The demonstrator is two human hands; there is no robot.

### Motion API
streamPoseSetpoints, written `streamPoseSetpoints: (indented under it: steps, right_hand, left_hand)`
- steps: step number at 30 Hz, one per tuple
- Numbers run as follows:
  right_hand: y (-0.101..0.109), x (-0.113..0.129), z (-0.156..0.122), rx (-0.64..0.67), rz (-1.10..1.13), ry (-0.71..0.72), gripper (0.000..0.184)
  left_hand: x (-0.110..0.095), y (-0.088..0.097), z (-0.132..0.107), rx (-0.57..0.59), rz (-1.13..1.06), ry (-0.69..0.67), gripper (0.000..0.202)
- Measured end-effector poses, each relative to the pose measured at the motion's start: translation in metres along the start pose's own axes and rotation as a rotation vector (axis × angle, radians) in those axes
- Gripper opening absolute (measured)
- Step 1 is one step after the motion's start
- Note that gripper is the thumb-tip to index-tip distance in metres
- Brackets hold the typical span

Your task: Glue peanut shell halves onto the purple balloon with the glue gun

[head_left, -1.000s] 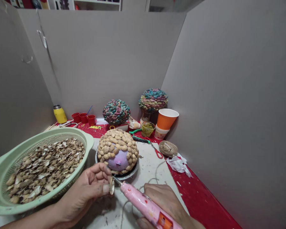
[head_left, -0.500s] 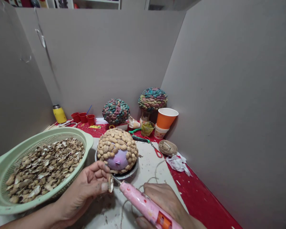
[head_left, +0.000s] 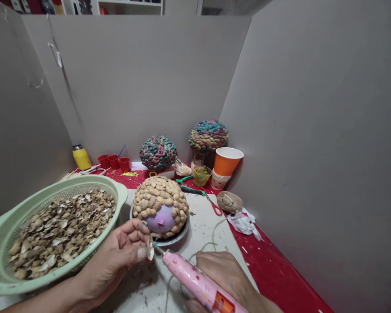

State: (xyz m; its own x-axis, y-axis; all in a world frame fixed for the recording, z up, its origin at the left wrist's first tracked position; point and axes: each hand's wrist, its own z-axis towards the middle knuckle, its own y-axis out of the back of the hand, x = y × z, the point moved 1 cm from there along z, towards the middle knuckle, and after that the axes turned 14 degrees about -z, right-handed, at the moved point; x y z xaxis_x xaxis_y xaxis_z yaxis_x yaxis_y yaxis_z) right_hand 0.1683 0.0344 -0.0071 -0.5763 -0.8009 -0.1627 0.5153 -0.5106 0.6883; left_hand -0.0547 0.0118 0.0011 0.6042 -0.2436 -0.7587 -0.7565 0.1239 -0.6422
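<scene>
Pink glue gun (head_left: 198,284) against peanut shell (head_left: 150,251)

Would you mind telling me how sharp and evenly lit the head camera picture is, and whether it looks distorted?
Head view: soft, even light with no glare; a faint shadow lies under the left hand. The shell-covered ball and basket are sharp; the glue gun in the right hand is slightly soft at the bottom edge. Wide-angle distortion stretches the grey partition towards the corners.

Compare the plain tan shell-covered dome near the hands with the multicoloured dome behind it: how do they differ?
The plain tan shell-covered dome is unpainted; the multicoloured dome is painted in teal, pink and brown. The tan one shows a bare purple patch and sits on a plate; the multicoloured one looks fully covered. Both are rounded and clad in shells.
</scene>
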Motion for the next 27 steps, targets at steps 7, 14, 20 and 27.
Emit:
streamPoseSetpoints:
  steps: [7,14,20,27]
  right_hand:
    - [0.002,0.002,0.003,-0.007,0.028,0.002,0.063]
    - [-0.001,0.001,0.000,0.036,0.013,0.032,0.063]
    - [-0.001,0.000,-0.002,0.036,0.029,0.043,0.064]
    - [-0.011,0.003,-0.012,0.018,0.169,-0.081,0.053]
  left_hand:
    - [-0.001,0.000,-0.002,0.017,-0.007,-0.001,0.028]
    - [-0.002,-0.002,0.000,-0.007,-0.025,-0.011,0.028]
    - [-0.003,-0.002,-0.001,0.000,-0.038,-0.023,0.026]
    - [-0.005,-0.003,0.000,-0.015,-0.055,-0.048,0.026]
